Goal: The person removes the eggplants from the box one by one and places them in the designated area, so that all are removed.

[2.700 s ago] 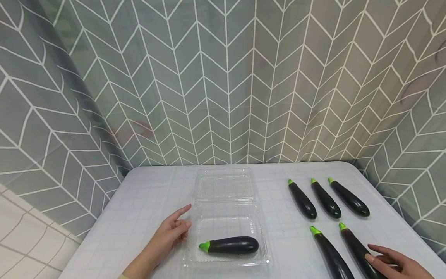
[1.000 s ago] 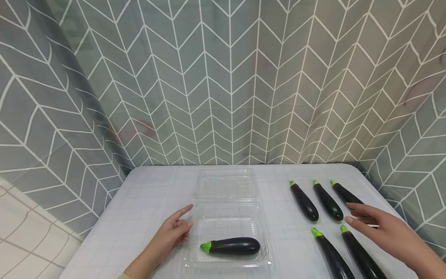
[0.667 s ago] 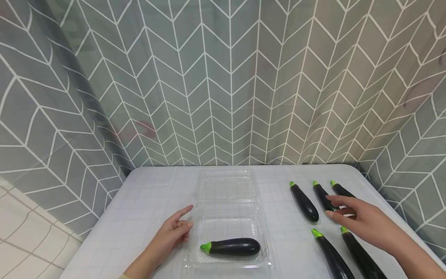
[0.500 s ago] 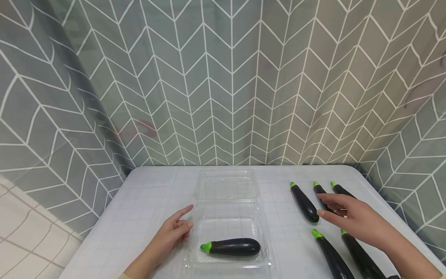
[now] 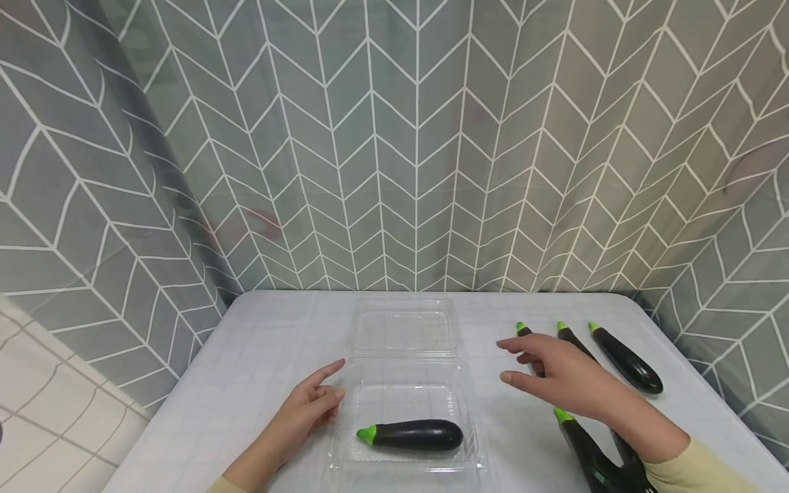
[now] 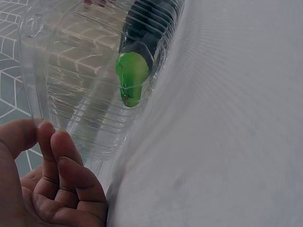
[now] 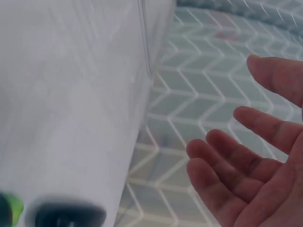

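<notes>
An eggplant (image 5: pixel 419 435) with a green stem lies crosswise in the base of a clear plastic clamshell container (image 5: pixel 403 373), its lid folded open toward the back. At the container's left rim, my left hand (image 5: pixel 308 404) pinches the edge between thumb and curled fingers, index finger stretched along the side. In the left wrist view, thumb and fingertips (image 6: pixel 46 126) meet at that rim. My right hand (image 5: pixel 561 376) hovers with nothing in it, fingers spread, to the right of the container. It covers most of a back-row eggplant (image 5: pixel 524 330) and part of the middle one (image 5: pixel 573 339).
Another eggplant (image 5: pixel 629 359) lies at the back right of the white-covered table (image 5: pixel 296 329). Two more lie nearer the front; one eggplant (image 5: pixel 585 452) is partly hidden by the right sleeve (image 5: pixel 690 465). A patterned grey curtain (image 5: pixel 419 171) stands behind and along the sides.
My right hand has left the front-right eggplant, passed over the back row and moved left toward the container, staying empty. The left hand and the eggplant in the container stay put.
</notes>
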`<state>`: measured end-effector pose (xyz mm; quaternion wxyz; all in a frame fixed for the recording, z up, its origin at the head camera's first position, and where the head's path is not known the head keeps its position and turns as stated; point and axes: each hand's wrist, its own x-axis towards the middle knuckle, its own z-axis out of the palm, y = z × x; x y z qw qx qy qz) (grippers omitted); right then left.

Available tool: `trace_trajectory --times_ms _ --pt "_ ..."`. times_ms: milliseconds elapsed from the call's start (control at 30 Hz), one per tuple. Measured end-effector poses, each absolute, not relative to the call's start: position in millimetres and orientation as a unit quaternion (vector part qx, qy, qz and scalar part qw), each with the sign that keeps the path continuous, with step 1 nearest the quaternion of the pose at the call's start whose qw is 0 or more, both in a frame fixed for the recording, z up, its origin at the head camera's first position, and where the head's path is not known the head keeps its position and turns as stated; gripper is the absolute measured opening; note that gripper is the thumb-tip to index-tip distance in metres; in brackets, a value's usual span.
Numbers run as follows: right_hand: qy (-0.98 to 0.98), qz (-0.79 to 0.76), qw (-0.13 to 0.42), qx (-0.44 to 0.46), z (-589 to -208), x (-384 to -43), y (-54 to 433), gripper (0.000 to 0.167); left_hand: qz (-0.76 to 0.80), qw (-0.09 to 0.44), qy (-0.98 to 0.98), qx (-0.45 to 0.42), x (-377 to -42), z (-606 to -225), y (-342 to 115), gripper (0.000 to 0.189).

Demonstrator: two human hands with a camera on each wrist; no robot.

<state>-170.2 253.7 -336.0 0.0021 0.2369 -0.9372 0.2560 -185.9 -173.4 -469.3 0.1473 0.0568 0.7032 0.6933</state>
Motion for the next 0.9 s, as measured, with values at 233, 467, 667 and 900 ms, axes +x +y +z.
trace_trajectory --times_ms 233,467,667,900 --pt "-0.917 0.256 -0.016 0.304 -347 -176 216 0.051 0.695 0.149 0.701 0.060 -186 -470 -174 0.064" --pt "-0.903 0.259 -0.036 0.340 -362 -178 187 0.047 0.698 0.152 0.697 0.061 -186 -469 -174 0.064" --pt "-0.897 0.250 -0.050 0.360 -373 -180 170 0.043 0.698 0.152 0.697 0.056 -187 -469 -174 0.065" --pt "-0.890 0.250 -0.084 0.372 -384 -179 153 0.043 0.698 0.151 0.697 0.058 -186 -469 -174 0.064"
